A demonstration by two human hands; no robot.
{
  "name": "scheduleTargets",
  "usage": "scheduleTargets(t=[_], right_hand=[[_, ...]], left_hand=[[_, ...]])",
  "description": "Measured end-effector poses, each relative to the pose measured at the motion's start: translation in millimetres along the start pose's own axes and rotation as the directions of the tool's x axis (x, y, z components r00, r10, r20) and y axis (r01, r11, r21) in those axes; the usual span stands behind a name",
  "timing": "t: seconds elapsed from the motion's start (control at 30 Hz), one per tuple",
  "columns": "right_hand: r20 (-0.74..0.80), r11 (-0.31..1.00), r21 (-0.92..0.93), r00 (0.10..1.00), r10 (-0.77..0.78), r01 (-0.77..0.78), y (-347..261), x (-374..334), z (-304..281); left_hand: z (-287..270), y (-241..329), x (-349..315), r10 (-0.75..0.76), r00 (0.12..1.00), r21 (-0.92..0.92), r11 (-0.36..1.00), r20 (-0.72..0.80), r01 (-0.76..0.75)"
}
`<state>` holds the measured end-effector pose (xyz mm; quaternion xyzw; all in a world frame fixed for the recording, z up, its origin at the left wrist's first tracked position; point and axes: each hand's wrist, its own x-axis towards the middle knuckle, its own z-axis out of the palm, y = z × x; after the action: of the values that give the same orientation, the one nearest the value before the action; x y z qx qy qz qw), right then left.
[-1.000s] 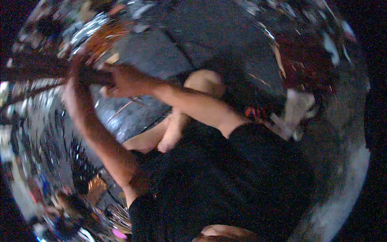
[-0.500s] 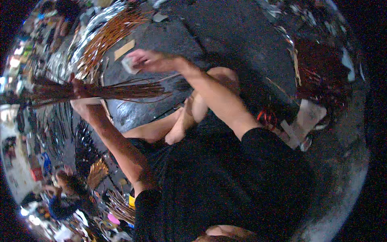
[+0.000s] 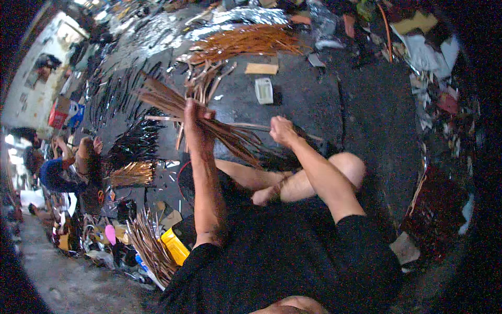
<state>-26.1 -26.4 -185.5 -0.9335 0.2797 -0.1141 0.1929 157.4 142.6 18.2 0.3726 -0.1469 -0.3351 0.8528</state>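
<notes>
My left hand [image 3: 198, 118] is closed around the middle of a bundle of thin brown strips [image 3: 238, 140], raised above the floor. The strips fan out at both ends; their material is hard to make out. To the right of it, my right hand [image 3: 283, 131] is closed, with a single pale strip [image 3: 251, 125] running from the bundle into its fingers. Beyond the right hand, a small white plastic container [image 3: 264, 91] sits on the dark floor. A flat tan piece [image 3: 261, 68] lies just behind that container.
A long pile of orange-brown strips [image 3: 246, 42] lies at the back. Black strips [image 3: 137, 141] spread over the floor at left, near another person [image 3: 60, 170] sitting. More brown strips [image 3: 151, 243] and a yellow object [image 3: 175, 247] are by my left elbow. Dark reddish material [image 3: 439, 201] is heaped at right.
My right hand has drawn back from the white container to the strips' near end. The bundle stays in my left hand, now tilted. The whole view has turned.
</notes>
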Motion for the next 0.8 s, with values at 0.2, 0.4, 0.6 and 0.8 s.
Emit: scheduleTargets(t=[0.2,0.4,0.6,0.8], right_hand=[[-0.445,0.674,0.678,0.894,0.058,0.294,-61,15,-136],[-0.314,0.666,0.703,0.949,-0.022,0.248,-104,-8,-169],[-0.321,0.778,0.588,0.947,-0.028,0.223,-116,-32,-154],[-0.477,0.760,0.486,0.859,-0.183,0.432,-129,-32,-161]], left_hand=[[10,-19,0,-0.019,0.999,0.007,1.000,0.028,0.019],[52,-20,-4,-0.022,0.992,0.056,0.998,0.125,0.015],[69,-17,-32,-0.079,0.996,0.139,0.987,-0.032,0.083],[88,-14,-44,0.031,0.985,0.388,0.917,0.170,-0.096]])
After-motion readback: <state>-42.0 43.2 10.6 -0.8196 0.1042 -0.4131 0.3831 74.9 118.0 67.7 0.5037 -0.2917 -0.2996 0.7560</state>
